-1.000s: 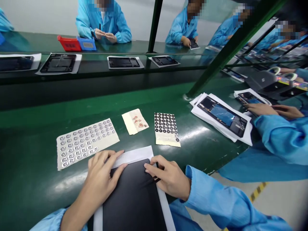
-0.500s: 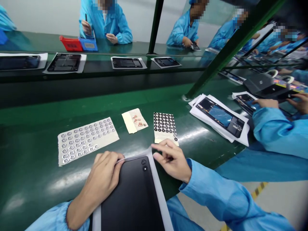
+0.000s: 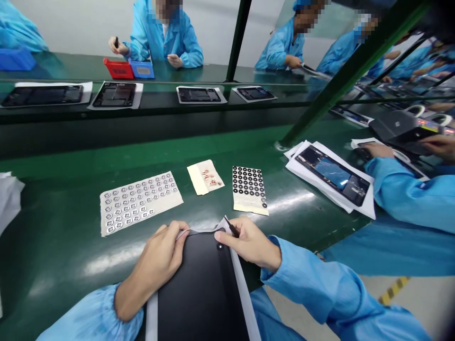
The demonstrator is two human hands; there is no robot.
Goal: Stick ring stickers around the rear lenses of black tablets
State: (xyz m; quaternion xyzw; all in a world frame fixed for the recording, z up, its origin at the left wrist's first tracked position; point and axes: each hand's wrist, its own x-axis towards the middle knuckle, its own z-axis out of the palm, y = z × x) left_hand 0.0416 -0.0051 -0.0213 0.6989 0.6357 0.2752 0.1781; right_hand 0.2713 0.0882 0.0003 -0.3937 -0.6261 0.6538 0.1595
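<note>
A black tablet (image 3: 199, 289) lies back side up at the near edge of the bench, over a white paper sheet (image 3: 152, 317). Its round camera opening (image 3: 220, 246) shows near the upper right corner. My left hand (image 3: 159, 260) pinches the tablet's upper left edge together with the paper. At the upper right corner, my right hand (image 3: 249, 241) grips with the thumb on top and the fingers behind. A narrow dark piece shows between these fingers; I cannot make out what it is. Beyond lies a sheet of black ring stickers (image 3: 245, 204).
A sheet of silvery round stickers (image 3: 165, 201) and a small backing sheet with red marks (image 3: 199, 182) lie ahead. An opened tablet (image 3: 332, 173) rests on papers at right, near a co-worker's sleeve (image 3: 408, 194). A green post (image 3: 313, 106) slants upward. Crumpled white paper (image 3: 9, 196) is at left.
My right hand has closed from spread fingers onto the tablet's upper right corner, its thumb covering one camera opening. My left hand keeps its pinch. The view has shifted slightly left.
</note>
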